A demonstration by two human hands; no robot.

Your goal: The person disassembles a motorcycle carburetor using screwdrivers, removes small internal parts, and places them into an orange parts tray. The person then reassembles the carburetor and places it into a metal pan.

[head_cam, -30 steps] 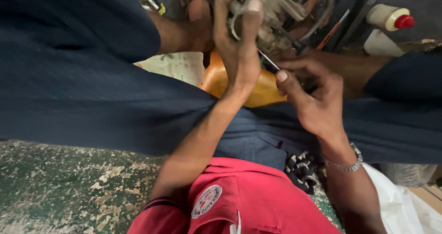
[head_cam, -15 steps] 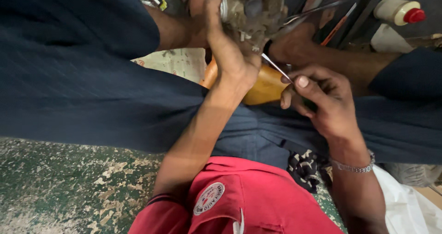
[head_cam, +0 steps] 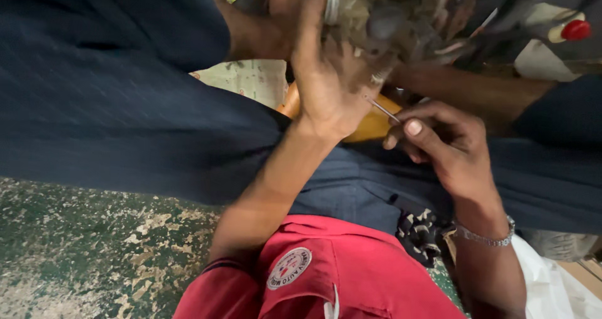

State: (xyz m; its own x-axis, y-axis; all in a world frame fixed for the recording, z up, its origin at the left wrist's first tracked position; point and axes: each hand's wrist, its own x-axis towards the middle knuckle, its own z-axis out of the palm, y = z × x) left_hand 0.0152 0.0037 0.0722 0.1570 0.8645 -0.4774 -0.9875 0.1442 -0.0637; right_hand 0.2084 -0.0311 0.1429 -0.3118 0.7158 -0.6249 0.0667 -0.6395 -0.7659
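Left hand point(head_cam: 326, 84) has slid further up vs a sec ago, palm and fingers now wrapped round the grimy metal engine part point(head_cam: 395, 18) at top of view, gripping it firm. Right hand point(head_cam: 439, 137) sits lower, thumb & fingertips pinching a thin metal tool point(head_cam: 381, 109), tip angled up to the part's underside. Looks like part's steadied, probing under way. Orange object point(head_cam: 370, 124) behind, white bottle w/ red cap point(head_cam: 558, 33) at top right.

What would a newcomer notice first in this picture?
At top centre, the left hand grips a grimy grey metal machine part. Just right of it, the right hand pinches a thin metal rod pointed at that part. A white bottle with a red cap lies at top right.
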